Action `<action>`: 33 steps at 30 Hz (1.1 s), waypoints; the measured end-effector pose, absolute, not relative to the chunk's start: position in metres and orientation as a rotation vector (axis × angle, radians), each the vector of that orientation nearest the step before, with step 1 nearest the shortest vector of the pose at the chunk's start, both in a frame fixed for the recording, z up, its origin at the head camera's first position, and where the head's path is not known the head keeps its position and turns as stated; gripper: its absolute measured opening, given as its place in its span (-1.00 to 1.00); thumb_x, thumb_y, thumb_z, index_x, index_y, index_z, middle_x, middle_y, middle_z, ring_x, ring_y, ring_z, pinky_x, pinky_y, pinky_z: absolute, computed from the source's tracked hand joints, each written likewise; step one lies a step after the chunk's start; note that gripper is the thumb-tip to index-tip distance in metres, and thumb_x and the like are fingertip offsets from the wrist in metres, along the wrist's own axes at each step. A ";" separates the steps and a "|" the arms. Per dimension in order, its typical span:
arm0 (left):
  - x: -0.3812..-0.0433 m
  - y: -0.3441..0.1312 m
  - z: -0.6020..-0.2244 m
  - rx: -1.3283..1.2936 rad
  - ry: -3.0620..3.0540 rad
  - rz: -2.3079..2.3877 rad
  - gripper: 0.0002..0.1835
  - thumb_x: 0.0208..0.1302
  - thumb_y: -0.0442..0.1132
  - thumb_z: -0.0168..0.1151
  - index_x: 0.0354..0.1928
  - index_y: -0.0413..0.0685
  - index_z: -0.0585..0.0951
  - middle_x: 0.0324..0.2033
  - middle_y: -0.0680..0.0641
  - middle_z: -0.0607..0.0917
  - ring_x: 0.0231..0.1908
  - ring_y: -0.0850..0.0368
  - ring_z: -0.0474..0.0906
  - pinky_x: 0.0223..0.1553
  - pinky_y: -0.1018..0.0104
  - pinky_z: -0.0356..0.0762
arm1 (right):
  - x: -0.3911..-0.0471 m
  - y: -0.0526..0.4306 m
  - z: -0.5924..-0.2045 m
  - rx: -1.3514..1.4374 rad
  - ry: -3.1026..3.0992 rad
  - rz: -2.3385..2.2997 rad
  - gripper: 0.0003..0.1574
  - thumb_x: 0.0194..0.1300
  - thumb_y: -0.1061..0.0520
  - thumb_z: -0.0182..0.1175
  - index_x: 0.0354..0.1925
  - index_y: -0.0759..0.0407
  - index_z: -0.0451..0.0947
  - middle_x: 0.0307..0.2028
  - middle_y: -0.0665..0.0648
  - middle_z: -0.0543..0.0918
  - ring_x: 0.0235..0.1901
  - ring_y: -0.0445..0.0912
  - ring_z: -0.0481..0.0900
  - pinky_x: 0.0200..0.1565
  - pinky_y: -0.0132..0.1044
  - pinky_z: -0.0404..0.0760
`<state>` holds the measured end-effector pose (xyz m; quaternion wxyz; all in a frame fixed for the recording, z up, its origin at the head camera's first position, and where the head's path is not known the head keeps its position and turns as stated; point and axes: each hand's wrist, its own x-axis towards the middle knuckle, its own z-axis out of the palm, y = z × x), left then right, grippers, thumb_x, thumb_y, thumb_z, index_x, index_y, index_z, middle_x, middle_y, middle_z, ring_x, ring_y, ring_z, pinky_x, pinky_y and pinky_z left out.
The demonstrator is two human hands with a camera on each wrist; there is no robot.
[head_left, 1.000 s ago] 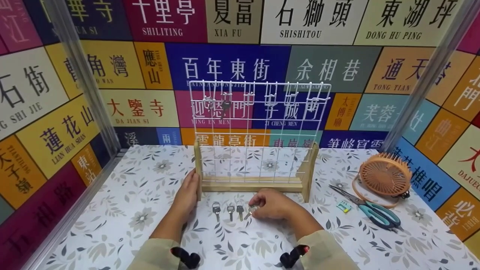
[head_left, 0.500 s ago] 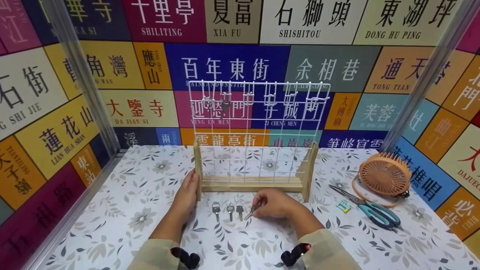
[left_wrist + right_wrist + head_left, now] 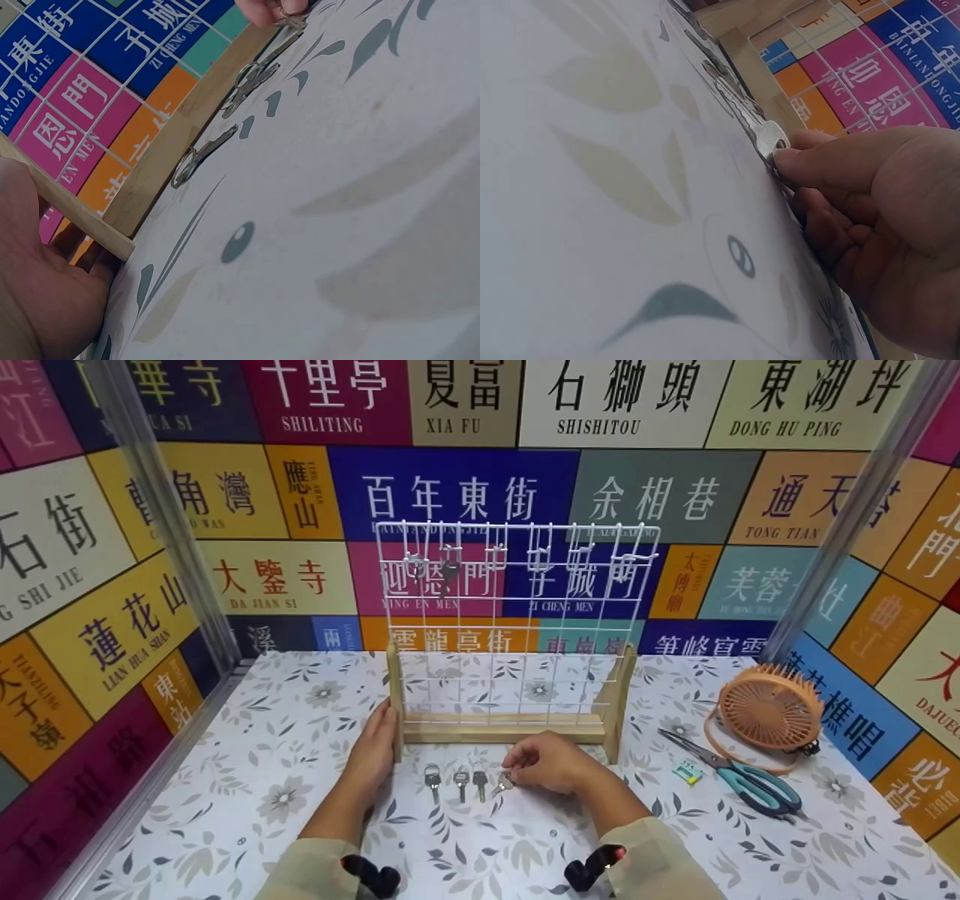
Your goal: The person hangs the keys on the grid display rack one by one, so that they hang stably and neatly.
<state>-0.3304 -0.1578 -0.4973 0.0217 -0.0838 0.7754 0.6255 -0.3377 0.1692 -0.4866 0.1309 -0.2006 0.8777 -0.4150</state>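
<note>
A white wire grid rack (image 3: 514, 626) on a wooden stand is at the middle of the table. My left hand (image 3: 375, 746) holds its left wooden post (image 3: 79, 214), with the thumb side in front and fingers behind. In front of the base, my right hand (image 3: 551, 765) pinches a silver key (image 3: 769, 140) at its head between thumb and forefinger, the blade pointing away from the palm. To its left lie a first key (image 3: 432, 784), a second key (image 3: 461, 784) and a third key (image 3: 480, 783) in a row. Dark keys (image 3: 450, 570) hang from upper left hooks.
On the right lie teal-handled scissors (image 3: 750, 787), a small green-and-white packet (image 3: 686, 772) and an orange fan (image 3: 772, 709). Several white hooks (image 3: 581, 559) hang along the rack's top. A sign-printed wall stands behind the flower-patterned table (image 3: 225, 825).
The key in my right hand has turned between the fingertips, and that hand has shifted slightly. My left hand stays at the post, and the three keys in the row have not moved.
</note>
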 end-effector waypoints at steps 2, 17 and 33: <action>-0.331 -0.158 -0.497 -0.270 2.389 1.935 -0.22 0.53 0.57 -0.28 0.69 0.62 0.09 0.72 0.05 0.12 0.74 -0.15 -0.09 0.68 -0.37 -0.18 | -0.338 0.170 -0.486 -0.567 2.558 -1.219 -0.86 0.31 0.22 0.49 -0.14 0.09 0.82 -0.28 0.01 0.81 -0.30 -0.18 0.65 -0.24 -0.36 0.62; -0.331 -0.157 -0.498 -0.248 2.422 1.943 -0.24 0.57 0.52 -0.27 0.70 0.54 0.10 0.71 -0.02 0.15 0.72 -0.20 -0.02 0.68 -0.36 -0.13 | -0.328 0.158 -0.442 -0.549 2.478 -1.626 -0.65 0.37 0.09 0.49 0.06 0.19 0.79 -0.14 0.11 0.84 -0.17 -0.12 0.77 -0.02 -0.19 0.80; -0.332 -0.156 -0.498 -0.273 2.379 1.952 -0.22 0.54 0.55 -0.25 0.70 0.59 0.08 0.72 0.00 0.12 0.73 -0.18 -0.05 0.69 -0.34 -0.15 | -0.321 0.143 -0.335 -0.547 2.294 -2.190 -0.73 0.34 0.26 0.46 0.01 0.25 0.78 -0.13 0.09 0.83 -0.18 -0.09 0.79 0.04 -0.24 0.81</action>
